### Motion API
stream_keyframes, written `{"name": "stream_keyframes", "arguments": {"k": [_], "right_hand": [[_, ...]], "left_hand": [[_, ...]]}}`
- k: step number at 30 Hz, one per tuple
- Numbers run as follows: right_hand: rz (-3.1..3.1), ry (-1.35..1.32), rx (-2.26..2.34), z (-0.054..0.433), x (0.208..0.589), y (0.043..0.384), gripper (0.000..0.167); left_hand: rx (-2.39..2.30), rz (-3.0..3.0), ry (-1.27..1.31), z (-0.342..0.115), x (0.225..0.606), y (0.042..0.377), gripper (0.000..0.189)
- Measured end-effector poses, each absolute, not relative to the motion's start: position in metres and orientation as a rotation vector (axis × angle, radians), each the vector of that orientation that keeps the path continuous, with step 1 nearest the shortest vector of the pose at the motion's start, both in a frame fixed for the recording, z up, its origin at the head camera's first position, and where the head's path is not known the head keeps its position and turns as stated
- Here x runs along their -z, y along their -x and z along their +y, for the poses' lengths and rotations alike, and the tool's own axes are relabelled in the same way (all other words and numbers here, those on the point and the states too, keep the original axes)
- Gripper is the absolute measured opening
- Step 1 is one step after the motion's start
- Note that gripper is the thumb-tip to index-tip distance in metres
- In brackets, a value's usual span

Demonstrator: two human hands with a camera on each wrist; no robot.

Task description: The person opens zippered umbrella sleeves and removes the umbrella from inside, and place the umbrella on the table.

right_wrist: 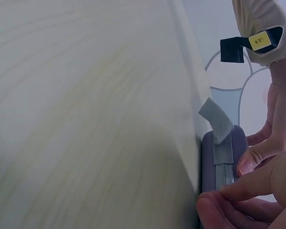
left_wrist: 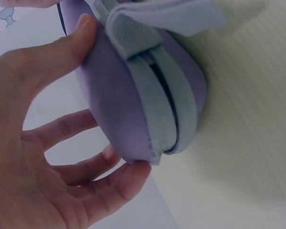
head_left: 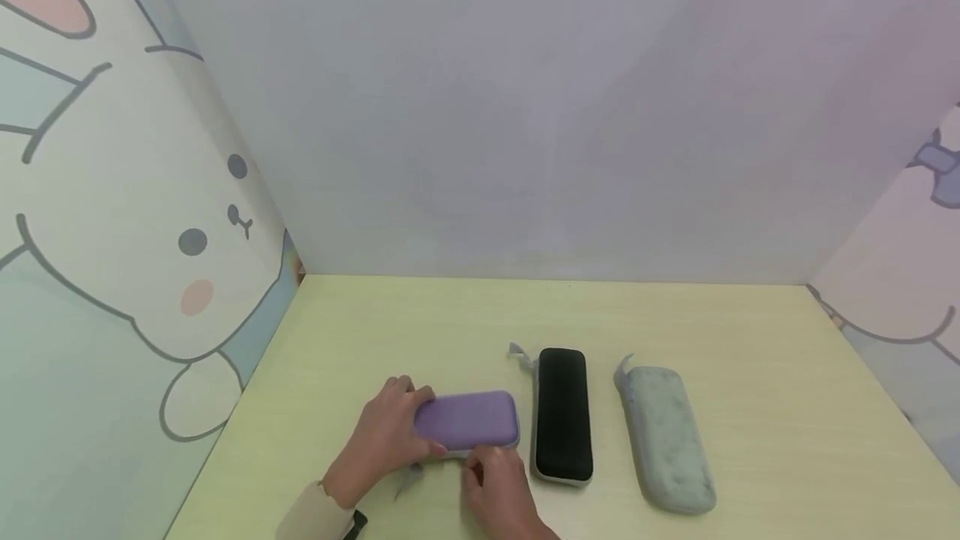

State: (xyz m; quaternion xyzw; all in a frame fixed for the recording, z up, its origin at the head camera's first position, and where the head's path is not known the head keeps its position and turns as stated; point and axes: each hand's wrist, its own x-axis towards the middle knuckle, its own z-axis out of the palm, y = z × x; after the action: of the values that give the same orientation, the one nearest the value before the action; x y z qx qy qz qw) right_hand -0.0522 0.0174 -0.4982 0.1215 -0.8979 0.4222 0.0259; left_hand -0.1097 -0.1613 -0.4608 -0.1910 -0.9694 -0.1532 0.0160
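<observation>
A purple case [head_left: 476, 419] is lying lengthwise from left to right on the pale yellow surface [head_left: 420, 315], left of two other cases, with both hands touching it. The left hand [head_left: 386, 432] is holding its left end, the grip curling round it with the thumb on the near side and fingers reaching to the far side. A pale ribbon tab [head_left: 408, 480] is sticking out at that same end, on the near side, trailing toward the near left.

The right hand [head_left: 501, 486] is working at the near long side, close to the right end; its grip is pinching at the zip [right_wrist: 224, 174], thumb and forefinger pressing together there, though the fingers are hiding exactly what lies between the tips. In the left wrist view the zip is running along a pale band round the case's side.

Just right of the purple case, a black case [head_left: 562, 415] is lying lengthwise from near to far. Farther right, a mottled grey-green case [head_left: 669, 440] is lying at a slant, its far end leaning left. Both are showing a pale tab at the far left corner. A light sleeve [head_left: 309, 515] is covering the left forearm.
</observation>
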Motion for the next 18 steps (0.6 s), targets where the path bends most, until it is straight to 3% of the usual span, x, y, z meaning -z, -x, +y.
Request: {"name": "stream_keyframes", "arguments": {"k": [18], "right_hand": [[-2.762, -0.450, -1.512, -0.005, 0.507, 0.054, 0.014]], "left_hand": [[0.421, -3.053, 0.594, -0.154, 0.453, 0.105, 0.066]]}}
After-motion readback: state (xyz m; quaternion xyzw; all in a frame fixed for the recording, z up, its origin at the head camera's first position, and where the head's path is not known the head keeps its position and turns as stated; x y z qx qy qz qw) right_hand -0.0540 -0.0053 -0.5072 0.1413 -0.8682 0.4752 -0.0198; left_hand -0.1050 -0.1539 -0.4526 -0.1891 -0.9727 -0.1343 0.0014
